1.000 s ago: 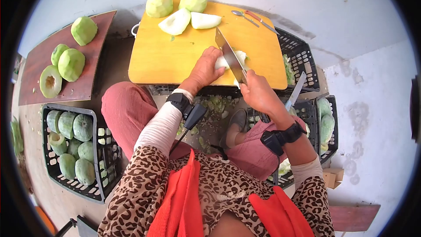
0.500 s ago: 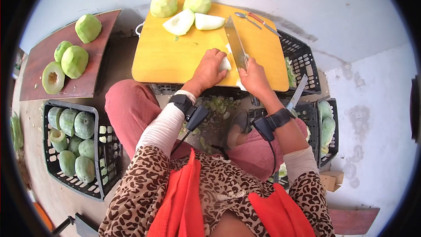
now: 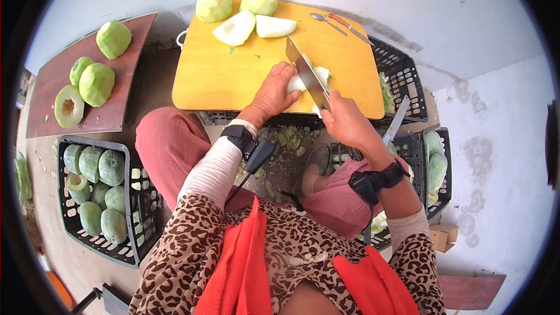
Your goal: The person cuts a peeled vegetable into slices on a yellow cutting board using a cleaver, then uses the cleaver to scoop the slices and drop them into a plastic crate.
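Note:
My left hand [image 3: 274,92] presses a white melon piece [image 3: 296,84] against the yellow board [image 3: 219,84], fingers curled around its near side. In my right hand [image 3: 348,119] is the handle of a broad-bladed kitchen knife [image 3: 307,73], its blade angled up to the left beside that piece. White cut bits [image 3: 321,74] lie on the blade's right side. Farther back on the board sit two white-fleshed wedges, a left one [image 3: 235,28] and a right one [image 3: 275,26]. Behind them stand two peeled melons, one left [image 3: 214,5] and one right [image 3: 259,0].
A spoon [image 3: 326,23] and red-handled knife [image 3: 350,28] lie at the board's back right. Several peeled melons rest on a brown board [image 3: 44,96] at left, above a black crate [image 3: 131,221] of green melons. Another knife [image 3: 397,118] sticks up from a right-hand crate.
The knife has shifted left and tilted more across the melon piece, with my right hand turned. White bits now show right of the blade. My left hand stays on the piece.

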A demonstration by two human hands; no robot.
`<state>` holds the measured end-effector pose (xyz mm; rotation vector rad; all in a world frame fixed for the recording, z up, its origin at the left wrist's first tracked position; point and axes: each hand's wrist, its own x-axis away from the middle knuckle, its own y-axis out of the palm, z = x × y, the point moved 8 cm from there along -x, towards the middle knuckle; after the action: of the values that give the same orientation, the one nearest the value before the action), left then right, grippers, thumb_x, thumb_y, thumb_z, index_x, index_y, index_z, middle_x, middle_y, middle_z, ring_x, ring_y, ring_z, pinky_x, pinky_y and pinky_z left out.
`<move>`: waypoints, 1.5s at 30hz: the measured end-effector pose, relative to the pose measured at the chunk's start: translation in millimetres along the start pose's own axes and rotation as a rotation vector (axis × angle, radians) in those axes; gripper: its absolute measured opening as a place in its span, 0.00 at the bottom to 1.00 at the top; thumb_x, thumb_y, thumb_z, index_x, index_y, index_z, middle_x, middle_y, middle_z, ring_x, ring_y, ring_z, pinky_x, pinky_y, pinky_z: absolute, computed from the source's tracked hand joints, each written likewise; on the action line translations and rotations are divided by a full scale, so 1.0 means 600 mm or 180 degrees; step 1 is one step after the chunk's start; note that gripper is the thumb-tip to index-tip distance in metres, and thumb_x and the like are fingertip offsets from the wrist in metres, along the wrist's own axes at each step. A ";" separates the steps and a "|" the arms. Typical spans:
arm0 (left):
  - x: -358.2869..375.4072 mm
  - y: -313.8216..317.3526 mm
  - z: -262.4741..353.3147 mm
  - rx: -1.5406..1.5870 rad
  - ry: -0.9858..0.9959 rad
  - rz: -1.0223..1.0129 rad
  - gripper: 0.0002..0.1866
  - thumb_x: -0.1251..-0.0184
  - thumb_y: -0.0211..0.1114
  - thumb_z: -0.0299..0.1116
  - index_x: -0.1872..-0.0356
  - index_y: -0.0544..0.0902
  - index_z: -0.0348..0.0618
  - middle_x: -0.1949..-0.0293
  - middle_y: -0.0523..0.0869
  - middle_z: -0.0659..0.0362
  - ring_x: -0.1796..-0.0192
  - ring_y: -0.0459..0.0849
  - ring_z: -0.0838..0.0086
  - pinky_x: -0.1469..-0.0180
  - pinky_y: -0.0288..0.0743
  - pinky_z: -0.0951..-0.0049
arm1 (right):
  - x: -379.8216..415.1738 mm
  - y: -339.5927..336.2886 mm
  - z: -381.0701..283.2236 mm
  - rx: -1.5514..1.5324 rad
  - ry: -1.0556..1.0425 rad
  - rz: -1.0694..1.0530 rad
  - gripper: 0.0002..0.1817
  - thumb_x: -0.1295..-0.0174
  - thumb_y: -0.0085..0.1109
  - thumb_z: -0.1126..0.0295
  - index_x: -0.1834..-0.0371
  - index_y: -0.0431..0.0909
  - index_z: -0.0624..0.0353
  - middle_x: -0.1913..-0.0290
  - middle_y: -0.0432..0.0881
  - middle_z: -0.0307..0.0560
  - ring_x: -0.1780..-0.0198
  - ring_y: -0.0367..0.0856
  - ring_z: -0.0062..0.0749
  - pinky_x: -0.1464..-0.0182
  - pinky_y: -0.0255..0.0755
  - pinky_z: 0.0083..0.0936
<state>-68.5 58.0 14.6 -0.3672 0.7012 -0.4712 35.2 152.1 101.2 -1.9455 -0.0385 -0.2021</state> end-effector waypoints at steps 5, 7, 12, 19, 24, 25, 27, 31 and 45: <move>-0.002 0.003 -0.005 -0.0017 -0.0070 -0.0061 0.23 0.54 0.69 0.27 0.53 0.74 0.38 0.56 0.74 0.48 0.50 0.73 0.49 0.45 0.70 0.57 | -0.059 0.050 0.018 0.0080 -0.0049 0.0251 0.12 0.41 0.55 0.74 0.62 0.68 0.75 0.68 0.80 0.72 0.61 0.80 0.67 0.57 0.75 0.51; -0.002 -0.001 -0.002 -0.0143 -0.0070 -0.0048 0.23 0.54 0.69 0.27 0.53 0.74 0.38 0.56 0.74 0.48 0.50 0.73 0.50 0.44 0.70 0.57 | -0.078 0.064 0.024 0.0041 0.0075 0.0387 0.13 0.41 0.56 0.73 0.61 0.69 0.75 0.67 0.80 0.72 0.61 0.81 0.66 0.57 0.75 0.51; 0.005 -0.013 0.010 -0.0390 0.0032 0.0155 0.24 0.55 0.71 0.27 0.53 0.74 0.38 0.55 0.74 0.48 0.49 0.73 0.50 0.44 0.70 0.58 | -0.082 0.041 0.040 -0.0218 0.0103 0.0617 0.14 0.39 0.57 0.71 0.60 0.69 0.73 0.67 0.80 0.72 0.60 0.80 0.67 0.57 0.74 0.52; 0.003 -0.007 -0.002 -0.0178 -0.0091 0.0113 0.25 0.56 0.72 0.28 0.53 0.75 0.39 0.54 0.75 0.49 0.48 0.72 0.50 0.44 0.69 0.58 | -0.001 0.002 0.005 -0.0164 0.0149 0.0351 0.14 0.39 0.57 0.71 0.59 0.67 0.72 0.68 0.79 0.72 0.62 0.79 0.68 0.60 0.72 0.48; 0.003 -0.008 -0.002 -0.0117 -0.0008 0.0127 0.25 0.55 0.71 0.28 0.53 0.74 0.38 0.56 0.75 0.48 0.49 0.72 0.50 0.45 0.70 0.58 | 0.011 0.005 -0.005 -0.0030 0.0088 0.0057 0.14 0.39 0.55 0.72 0.61 0.67 0.74 0.70 0.78 0.75 0.62 0.79 0.69 0.59 0.72 0.51; 0.003 -0.007 -0.003 -0.0117 -0.0025 0.0107 0.25 0.55 0.71 0.28 0.53 0.74 0.38 0.56 0.75 0.48 0.49 0.72 0.50 0.44 0.70 0.58 | 0.007 0.006 -0.006 -0.0008 0.0065 0.0046 0.14 0.39 0.56 0.72 0.61 0.67 0.74 0.70 0.78 0.74 0.62 0.79 0.69 0.59 0.72 0.50; 0.003 -0.005 -0.003 -0.0117 -0.0057 0.0062 0.25 0.54 0.71 0.28 0.53 0.74 0.38 0.55 0.75 0.48 0.49 0.72 0.50 0.44 0.69 0.58 | -0.005 0.012 -0.005 0.0041 0.0036 0.0043 0.13 0.39 0.55 0.72 0.61 0.67 0.75 0.70 0.78 0.74 0.62 0.79 0.68 0.59 0.73 0.50; 0.004 0.000 -0.007 -0.0185 -0.0143 -0.0015 0.24 0.54 0.71 0.28 0.52 0.75 0.38 0.55 0.75 0.48 0.49 0.72 0.50 0.43 0.70 0.58 | -0.059 0.050 0.000 0.0090 0.0006 0.0146 0.11 0.39 0.54 0.74 0.62 0.69 0.75 0.69 0.80 0.73 0.61 0.80 0.67 0.58 0.74 0.51; 0.009 -0.011 -0.002 -0.0158 -0.0098 0.0128 0.25 0.54 0.70 0.27 0.51 0.74 0.39 0.55 0.75 0.48 0.49 0.72 0.49 0.43 0.69 0.57 | -0.010 0.007 -0.001 -0.0139 0.0179 0.0369 0.14 0.38 0.56 0.71 0.60 0.67 0.74 0.69 0.79 0.74 0.62 0.80 0.68 0.58 0.73 0.51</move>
<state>-67.4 49.3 13.8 -0.4054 0.6902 -0.4099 29.9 150.5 96.8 -1.9779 0.1161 -0.1818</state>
